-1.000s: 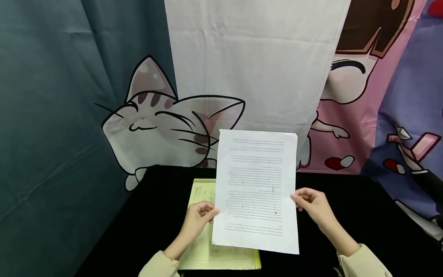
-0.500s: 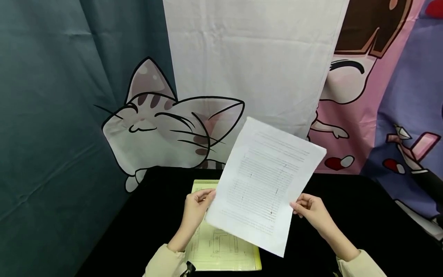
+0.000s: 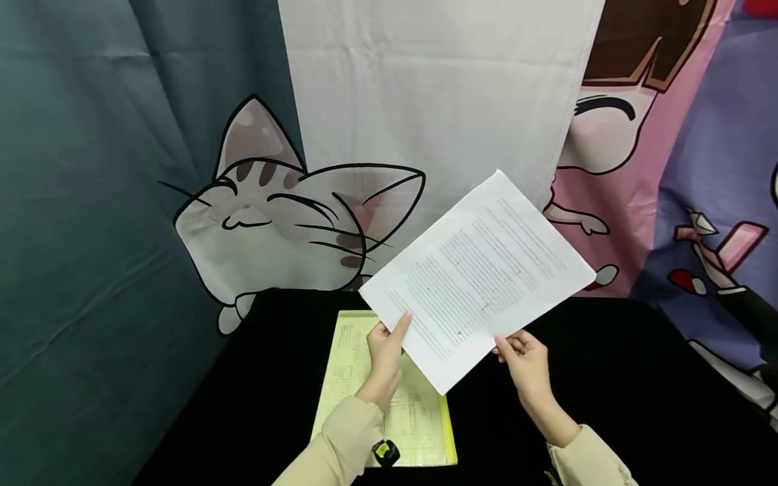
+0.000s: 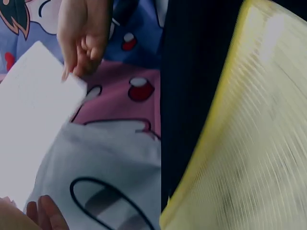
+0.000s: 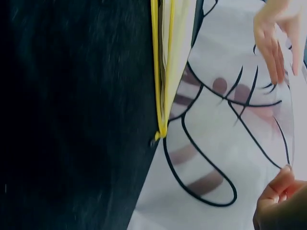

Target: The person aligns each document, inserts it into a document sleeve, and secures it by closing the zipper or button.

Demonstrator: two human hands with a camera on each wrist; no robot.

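Observation:
A printed sheet of paper (image 3: 480, 270) is held up at a slant in the head view, its lines of text tilted. My left hand (image 3: 384, 358) has its thumb on the face of the sheet near the lower left edge, with its fingers behind. In the right wrist view the left hand's fingers (image 5: 268, 52) look fairly straight. On the lower edge, my right hand (image 3: 524, 361) pinches the paper between thumb and curled fingers. Below lies a yellow zip document pouch (image 3: 346, 378) with printed papers showing through, partly covered by my left arm and the sheet.
A black cloth covers the table (image 3: 255, 405). Behind it hangs a printed curtain (image 3: 450, 101) with a cartoon cat and a cartoon figure. The pouch's yellow zip edge (image 5: 157, 72) shows in the right wrist view.
The sheet has turned clockwise from nearly upright to a strong tilt. My left hand has moved right and laid its thumb further onto the paper, while my right hand shifted slightly left.

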